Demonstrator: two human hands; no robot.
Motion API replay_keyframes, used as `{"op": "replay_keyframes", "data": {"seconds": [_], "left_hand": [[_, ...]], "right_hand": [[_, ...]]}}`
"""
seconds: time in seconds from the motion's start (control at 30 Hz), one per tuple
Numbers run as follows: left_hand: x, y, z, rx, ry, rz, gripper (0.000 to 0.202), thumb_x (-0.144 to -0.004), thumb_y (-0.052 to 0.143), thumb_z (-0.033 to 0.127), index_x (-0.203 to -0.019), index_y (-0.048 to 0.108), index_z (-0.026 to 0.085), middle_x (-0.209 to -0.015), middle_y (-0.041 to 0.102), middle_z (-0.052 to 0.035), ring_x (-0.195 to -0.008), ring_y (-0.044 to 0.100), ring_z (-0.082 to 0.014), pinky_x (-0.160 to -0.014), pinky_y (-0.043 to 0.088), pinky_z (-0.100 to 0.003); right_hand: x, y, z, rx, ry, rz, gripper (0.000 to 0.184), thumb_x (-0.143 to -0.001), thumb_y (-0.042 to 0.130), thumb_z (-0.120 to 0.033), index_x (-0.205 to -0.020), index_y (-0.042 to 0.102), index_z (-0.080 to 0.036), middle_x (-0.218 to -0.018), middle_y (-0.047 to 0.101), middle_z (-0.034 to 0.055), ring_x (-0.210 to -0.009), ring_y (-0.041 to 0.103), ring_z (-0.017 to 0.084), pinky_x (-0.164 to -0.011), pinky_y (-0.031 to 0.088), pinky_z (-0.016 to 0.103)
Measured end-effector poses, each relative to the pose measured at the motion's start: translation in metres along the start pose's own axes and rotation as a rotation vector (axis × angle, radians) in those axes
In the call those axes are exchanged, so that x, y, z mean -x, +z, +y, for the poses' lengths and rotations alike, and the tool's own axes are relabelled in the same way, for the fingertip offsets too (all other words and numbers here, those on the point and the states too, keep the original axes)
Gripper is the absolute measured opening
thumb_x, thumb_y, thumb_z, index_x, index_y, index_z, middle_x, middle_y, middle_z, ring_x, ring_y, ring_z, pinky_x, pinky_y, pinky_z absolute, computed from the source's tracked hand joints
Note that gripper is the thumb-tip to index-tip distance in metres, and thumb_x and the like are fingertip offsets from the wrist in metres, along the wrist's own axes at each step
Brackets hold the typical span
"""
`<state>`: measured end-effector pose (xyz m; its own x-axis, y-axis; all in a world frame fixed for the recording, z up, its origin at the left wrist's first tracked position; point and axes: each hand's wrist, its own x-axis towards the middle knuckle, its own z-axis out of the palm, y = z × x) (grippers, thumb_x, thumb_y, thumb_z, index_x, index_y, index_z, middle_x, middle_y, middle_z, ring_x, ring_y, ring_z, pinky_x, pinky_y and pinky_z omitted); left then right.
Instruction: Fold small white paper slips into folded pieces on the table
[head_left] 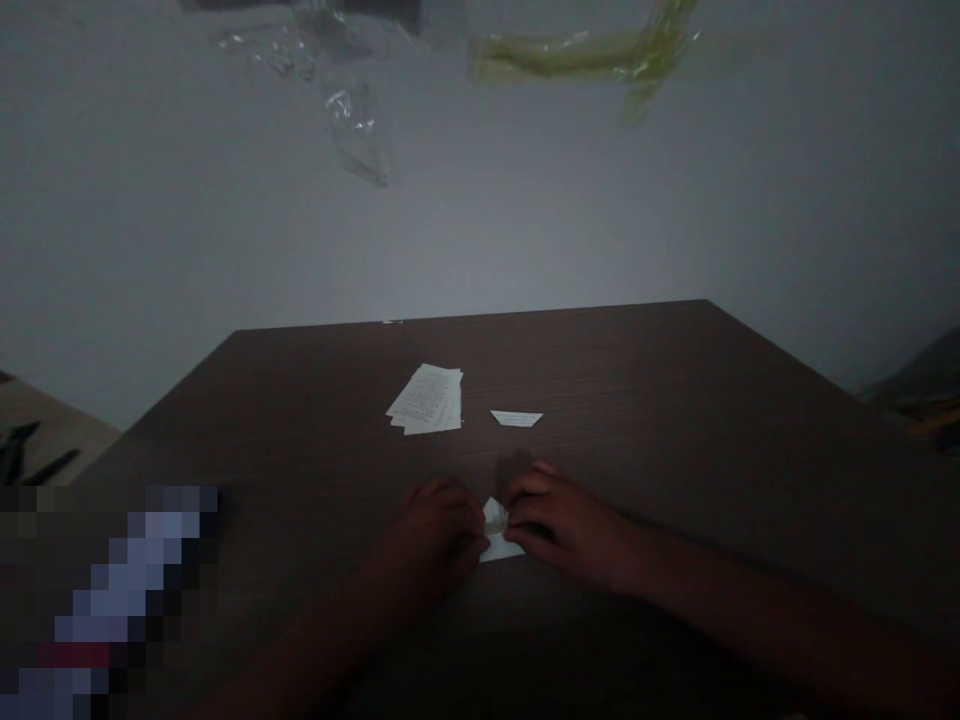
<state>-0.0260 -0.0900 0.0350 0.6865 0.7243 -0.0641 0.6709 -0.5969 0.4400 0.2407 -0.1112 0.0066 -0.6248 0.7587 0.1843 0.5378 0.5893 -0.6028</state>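
Between my two hands lies a small white piece of paper [501, 547], partly folded, with a pointed top and a flat lower strip. My left hand [444, 525] pinches its left side near the middle. On the opposite side, the thumb and fingers of my right hand [555, 520] close on the paper's right edge. Both hands rest low over the table, and their fingers hide parts of the folds. Just beyond them sits a small folded paper [516, 419] shaped like a flat boat. A stack of printed paper sheets [427, 398] lies farther left, slightly fanned.
The brown wooden table [615, 370] meets a pale wall [525, 220] at its far edge. Clear tape [356, 125] and yellowish tape [562, 57] stick to the wall. A pixelated patch [127, 590] covers something at the lower left. A small white scrap [392, 322] lies at the far edge.
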Motion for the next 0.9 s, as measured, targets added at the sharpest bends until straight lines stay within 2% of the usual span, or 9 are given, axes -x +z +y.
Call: {"op": "replay_keyframes", "data": {"seconds": [0.17,0.33,0.43,0.53,0.63,0.7,0.83,0.9], "left_hand": [[-0.003,0.005,0.005,0.010,-0.045,0.032,0.017,-0.108,0.074,0.011,-0.105,0.085,0.024,-0.121,0.088,-0.0045,-0.124,0.077,-0.0319,-0.116,0.054,-0.052],[-0.008,0.010,0.003,0.008,-0.112,0.041,0.013,-0.105,0.077,0.013,-0.097,0.079,0.023,-0.111,0.085,-0.0031,-0.114,0.077,-0.0310,-0.109,0.055,-0.046],[-0.010,0.012,0.002,0.005,-0.135,0.091,0.015,-0.105,0.075,0.012,-0.095,0.076,0.023,-0.108,0.084,-0.0025,-0.113,0.076,-0.0299,-0.107,0.053,-0.044],[-0.012,0.012,0.000,0.010,-0.153,0.149,0.016,-0.105,0.073,0.010,-0.095,0.073,0.023,-0.109,0.084,-0.0036,-0.113,0.077,-0.0298,-0.104,0.053,-0.044],[-0.014,0.011,-0.005,-0.003,-0.173,0.171,0.016,-0.106,0.071,0.012,-0.095,0.072,0.023,-0.107,0.083,-0.0043,-0.110,0.077,-0.0299,-0.104,0.054,-0.045],[-0.015,0.012,-0.009,-0.015,-0.169,0.183,0.015,-0.106,0.071,0.014,-0.095,0.072,0.024,-0.104,0.082,-0.0036,-0.108,0.077,-0.0292,-0.102,0.056,-0.044],[-0.016,0.014,-0.012,-0.033,-0.177,0.188,0.014,-0.105,0.073,0.015,-0.095,0.071,0.025,-0.102,0.080,-0.0032,-0.104,0.076,-0.0293,-0.101,0.056,-0.043],[-0.017,0.013,-0.011,-0.046,-0.192,0.171,0.013,-0.106,0.072,0.015,-0.096,0.071,0.024,-0.103,0.080,-0.0040,-0.105,0.076,-0.0307,-0.103,0.056,-0.045]], "right_hand": [[-0.002,0.009,0.003,0.020,0.047,0.063,0.012,-0.114,0.083,-0.024,-0.102,0.081,-0.020,-0.114,0.077,0.0087,-0.114,0.072,0.027,-0.112,0.057,0.048],[-0.002,0.018,0.007,0.092,0.103,0.187,0.018,-0.110,0.087,-0.025,-0.099,0.073,-0.022,-0.110,0.075,0.0079,-0.109,0.071,0.029,-0.099,0.061,0.046],[-0.001,0.018,0.006,0.202,0.066,0.299,0.013,-0.109,0.085,-0.022,-0.104,0.073,-0.021,-0.111,0.075,0.0097,-0.108,0.071,0.030,-0.095,0.064,0.045],[0.001,0.017,-0.001,0.347,-0.049,0.363,0.004,-0.113,0.076,-0.019,-0.110,0.075,-0.019,-0.113,0.078,0.0119,-0.106,0.072,0.030,-0.095,0.066,0.046],[0.004,0.019,-0.011,0.449,-0.198,0.277,0.015,-0.118,0.064,-0.015,-0.117,0.079,-0.018,-0.113,0.082,0.0108,-0.103,0.075,0.028,-0.098,0.068,0.044],[0.007,0.022,-0.016,0.490,-0.234,0.198,0.020,-0.119,0.063,-0.017,-0.126,0.081,-0.016,-0.119,0.085,0.0119,-0.109,0.078,0.028,-0.103,0.068,0.044],[0.009,0.026,-0.020,0.488,-0.186,0.096,0.034,-0.119,0.065,-0.024,-0.146,0.080,-0.011,-0.140,0.085,0.0187,-0.133,0.078,0.033,-0.120,0.065,0.048],[0.010,0.025,-0.019,0.445,-0.151,0.068,0.039,-0.119,0.065,-0.025,-0.152,0.078,-0.010,-0.145,0.084,0.0197,-0.137,0.077,0.034,-0.123,0.064,0.050]]}}
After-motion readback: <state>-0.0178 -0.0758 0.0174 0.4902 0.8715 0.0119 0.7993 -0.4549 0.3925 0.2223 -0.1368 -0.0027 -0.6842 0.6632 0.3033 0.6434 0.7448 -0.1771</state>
